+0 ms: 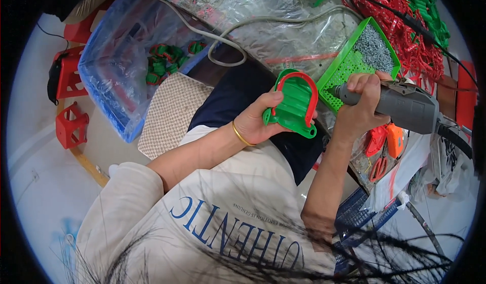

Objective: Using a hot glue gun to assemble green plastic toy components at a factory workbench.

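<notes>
And the left hand curls round the green shell, just left of the screw basket, while the right hand wraps the grey power driver at that basket's near end; a slackening thumb could let the red strip shift.

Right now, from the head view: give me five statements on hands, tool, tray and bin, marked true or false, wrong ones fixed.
1. The left hand holds a green part with a red edge. True.
2. The right hand holds scissors. False: it grips a grey power tool.
3. Small silvery pieces lie in the green tray. True.
4. The power tool's tip touches the green part. False: a gap shows between them.
5. The blue bin holds only silvery pieces. False: green-and-red parts lie in it.
</notes>
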